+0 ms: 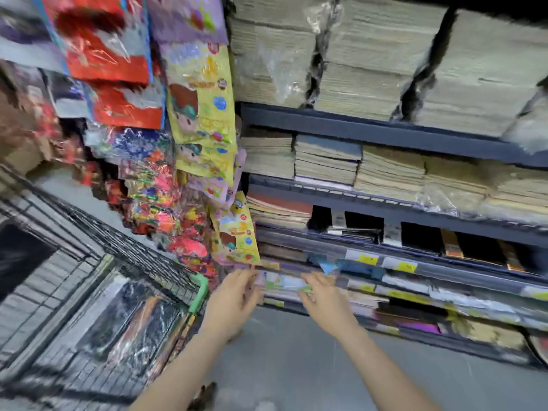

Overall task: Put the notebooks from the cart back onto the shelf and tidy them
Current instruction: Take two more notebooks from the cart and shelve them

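Observation:
Both my hands reach to a low tier of the dark metal shelf (pixel 385 133). My left hand (pixel 237 295) and my right hand (pixel 321 295) grip the two ends of a small stack of colourful notebooks (pixel 284 281), held flat at the shelf's front edge. The picture is blurred, so the exact finger hold is unclear. The black wire cart (pixel 98 262) with a green handle (pixel 199 293) stands at my left. Plastic-wrapped dark notebooks (pixel 139 324) lie in its basket.
Upper tiers hold tall stacks of wrapped beige exercise books (pixel 370 69). Hanging packs of stickers and toys (pixel 201 114) crowd the left side beside the shelf. Yellow price labels (pixel 400 265) run along the lower rails. Grey floor (pixel 296 366) lies below my arms.

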